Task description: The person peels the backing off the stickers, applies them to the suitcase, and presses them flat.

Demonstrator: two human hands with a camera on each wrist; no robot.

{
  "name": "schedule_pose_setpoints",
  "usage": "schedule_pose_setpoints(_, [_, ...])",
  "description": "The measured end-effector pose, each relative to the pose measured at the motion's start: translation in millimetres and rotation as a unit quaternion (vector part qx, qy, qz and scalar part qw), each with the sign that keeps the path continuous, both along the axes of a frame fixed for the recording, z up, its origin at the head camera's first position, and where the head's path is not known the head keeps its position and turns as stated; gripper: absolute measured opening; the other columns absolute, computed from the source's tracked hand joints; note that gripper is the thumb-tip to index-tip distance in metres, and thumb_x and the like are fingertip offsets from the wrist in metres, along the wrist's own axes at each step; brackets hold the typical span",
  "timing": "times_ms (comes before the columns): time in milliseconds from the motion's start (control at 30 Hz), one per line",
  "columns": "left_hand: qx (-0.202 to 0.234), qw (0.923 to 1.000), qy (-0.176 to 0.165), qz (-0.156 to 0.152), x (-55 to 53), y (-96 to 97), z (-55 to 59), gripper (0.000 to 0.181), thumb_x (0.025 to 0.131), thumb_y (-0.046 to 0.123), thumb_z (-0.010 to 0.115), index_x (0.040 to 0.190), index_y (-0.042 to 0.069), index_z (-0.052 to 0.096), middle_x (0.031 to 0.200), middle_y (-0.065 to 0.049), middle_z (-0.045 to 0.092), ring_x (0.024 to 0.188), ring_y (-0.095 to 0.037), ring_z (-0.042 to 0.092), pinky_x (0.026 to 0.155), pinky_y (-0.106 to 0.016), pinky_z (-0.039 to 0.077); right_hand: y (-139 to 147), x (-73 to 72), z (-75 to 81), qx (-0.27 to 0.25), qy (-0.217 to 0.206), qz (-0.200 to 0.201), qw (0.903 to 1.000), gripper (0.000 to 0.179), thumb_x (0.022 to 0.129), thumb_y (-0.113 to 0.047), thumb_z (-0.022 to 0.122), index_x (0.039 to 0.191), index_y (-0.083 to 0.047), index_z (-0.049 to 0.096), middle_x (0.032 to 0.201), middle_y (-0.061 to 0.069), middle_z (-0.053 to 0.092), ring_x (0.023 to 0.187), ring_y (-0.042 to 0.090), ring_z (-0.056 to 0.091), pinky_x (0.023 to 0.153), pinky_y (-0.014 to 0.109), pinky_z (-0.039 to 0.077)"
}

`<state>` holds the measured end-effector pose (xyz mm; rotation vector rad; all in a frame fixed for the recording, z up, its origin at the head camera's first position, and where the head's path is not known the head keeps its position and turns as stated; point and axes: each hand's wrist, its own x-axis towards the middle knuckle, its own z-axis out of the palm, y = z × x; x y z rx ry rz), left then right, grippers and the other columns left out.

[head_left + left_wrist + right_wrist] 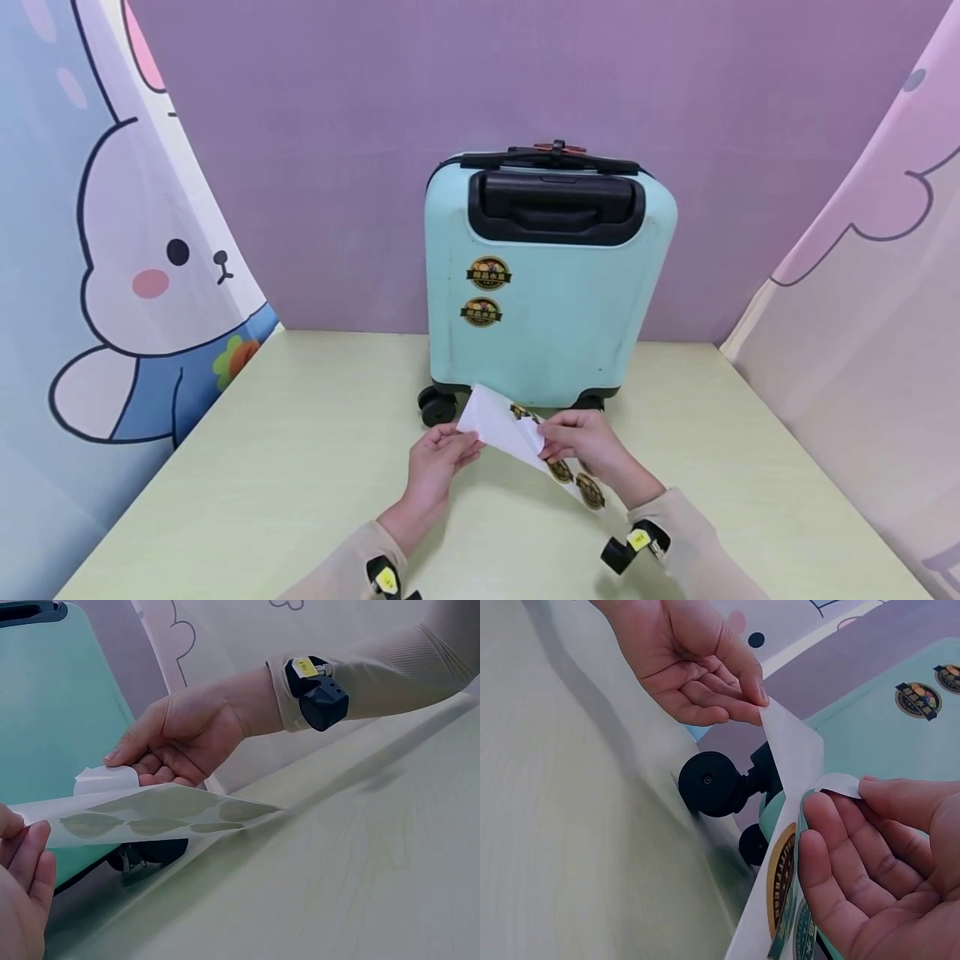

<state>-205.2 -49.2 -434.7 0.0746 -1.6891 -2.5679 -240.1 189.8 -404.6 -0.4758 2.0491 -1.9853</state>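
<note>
A white sheet of stickers [491, 425] is held at a slant in front of the suitcase, with several black-and-gold oval stickers on its face. My left hand [438, 465] pinches the sheet's left corner between thumb and fingers. At the sheet's upper edge my right hand [588, 450] pinches a small curled sticker [106, 780], its white back showing. The right fingers partly cover the printed ovals in the head view. Behind both hands stands a mint-green suitcase [555, 325], upright, with an upper round sticker [489, 273] and a lower one [481, 312] on its front.
The suitcase has a black handle recess [557, 208] and a black wheel [437, 406] at its lower left. It stands on a pale table [337, 417]. A purple backdrop [315, 150] rises behind, and printed curtains [150, 250] flank the table. Each wrist wears a black camera [618, 554].
</note>
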Motion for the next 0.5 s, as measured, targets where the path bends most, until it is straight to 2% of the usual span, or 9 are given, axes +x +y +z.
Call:
schedule_pose_setpoints(200, [-0.001,1.0,0.001,-0.003,0.6,-0.6,-0.2,0.013,0.093,0.0,0.067,0.101,-0.005,0.058,0.094,-0.013,0.074,0.082,-0.016,0.073,0.078,-0.03,0.06,3.9,-0.9,-0.7,-0.002,0.002,0.002,1.0,0.024,0.095,-0.001,0.062,0.103,0.021,0.064,0.079,0.011,0.072,0.068,0.017,0.071,0.066,0.032,0.062])
schedule_pose_setpoints(500, [-0.008,1.0,-0.006,0.0,0.2,-0.9,-4.0,0.014,0.092,0.0,0.068,0.101,-0.005,0.059,0.093,-0.013,0.074,0.081,-0.016,0.073,0.077,-0.029,0.061,8.9,0.1,-2.3,-0.017,-0.022,-0.007,0.9996,0.014,0.096,-0.001,0.061,0.099,0.011,0.07,0.078,0.009,0.072,0.069,0.018,0.072,0.068,0.036,0.062])
